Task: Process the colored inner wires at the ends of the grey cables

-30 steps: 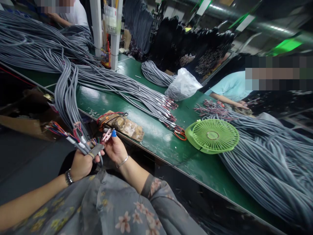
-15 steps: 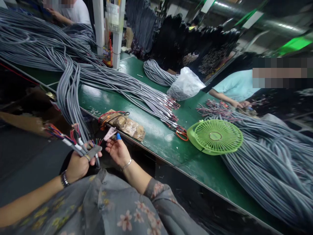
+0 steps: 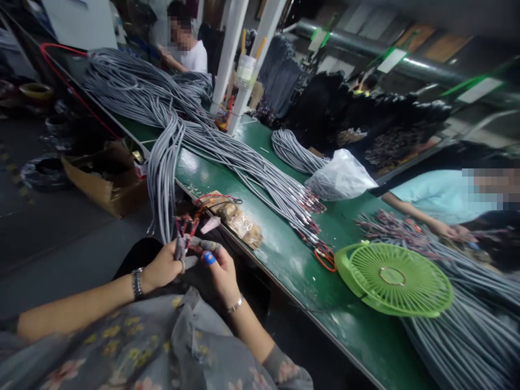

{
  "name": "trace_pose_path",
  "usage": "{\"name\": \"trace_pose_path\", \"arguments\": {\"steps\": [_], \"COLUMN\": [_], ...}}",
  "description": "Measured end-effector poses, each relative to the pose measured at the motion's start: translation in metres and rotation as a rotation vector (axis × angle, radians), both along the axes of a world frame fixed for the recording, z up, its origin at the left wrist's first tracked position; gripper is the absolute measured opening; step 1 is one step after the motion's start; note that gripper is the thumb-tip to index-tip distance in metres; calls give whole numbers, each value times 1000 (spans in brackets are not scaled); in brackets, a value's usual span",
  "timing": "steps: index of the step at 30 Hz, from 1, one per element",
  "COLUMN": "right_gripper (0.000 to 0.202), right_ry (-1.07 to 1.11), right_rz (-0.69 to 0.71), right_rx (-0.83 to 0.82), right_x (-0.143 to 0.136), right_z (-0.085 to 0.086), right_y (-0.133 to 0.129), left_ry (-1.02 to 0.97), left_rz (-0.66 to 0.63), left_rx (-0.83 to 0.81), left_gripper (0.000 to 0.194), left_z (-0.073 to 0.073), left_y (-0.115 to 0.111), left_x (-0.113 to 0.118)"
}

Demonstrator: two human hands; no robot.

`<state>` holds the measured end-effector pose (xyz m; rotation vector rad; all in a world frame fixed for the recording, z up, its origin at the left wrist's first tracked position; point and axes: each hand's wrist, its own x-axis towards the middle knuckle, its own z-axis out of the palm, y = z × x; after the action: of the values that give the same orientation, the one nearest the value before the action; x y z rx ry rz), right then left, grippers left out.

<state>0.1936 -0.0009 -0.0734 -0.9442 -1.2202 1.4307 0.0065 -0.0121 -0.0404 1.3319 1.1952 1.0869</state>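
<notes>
Coloured wires [image 3: 187,225] stick up from my left hand [image 3: 163,266], which is closed around cable ends; its fingertips wear grey wraps. My right hand [image 3: 223,276] meets it at the fingertips, thumb and forefinger pinched together. A blue wrap [image 3: 209,258] covers the right thumb and a grey one the forefinger. What lies in that pinch is too small to make out. Just beyond my hands, a pale pink tapered piece [image 3: 210,224] sits by a tape-wrapped block [image 3: 239,219] at the table edge. Grey cables [image 3: 164,162] hang over the edge behind my left hand.
Long grey cables [image 3: 247,162] lie across the green table [image 3: 280,246]. A green fan [image 3: 394,276], a clear plastic bag [image 3: 341,176] and white posts [image 3: 229,54] stand on it. A cardboard box [image 3: 108,179] is on the floor. Two co-workers sit across the table.
My right hand has moved from beside the pink piece to my left hand, its fingers now pinched. The wires in my left hand, earlier fanned leftward, now point up. The camera view has shifted left.
</notes>
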Motion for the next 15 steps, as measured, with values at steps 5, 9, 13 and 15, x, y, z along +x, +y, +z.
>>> {"name": "trace_pose_path", "arguments": {"steps": [5,9,13,15], "right_gripper": [39,28,29,34], "right_ry": [-253,-331,-311,-313], "right_rz": [119,192,217,200], "right_rx": [380,647,712,687], "right_x": [11,6,-1,-4], "right_z": [17,29,32,29], "right_y": [-13,-13,-12,-14], "left_ry": [124,144,93,44], "left_rz": [-76,-190,-245,-260], "left_rx": [161,237,273,285], "left_gripper": [54,73,76,69], "left_z": [-14,-22,-19,-12], "left_y": [-8,-12,-14,-15], "left_x": [3,-1,-8,-12]}}
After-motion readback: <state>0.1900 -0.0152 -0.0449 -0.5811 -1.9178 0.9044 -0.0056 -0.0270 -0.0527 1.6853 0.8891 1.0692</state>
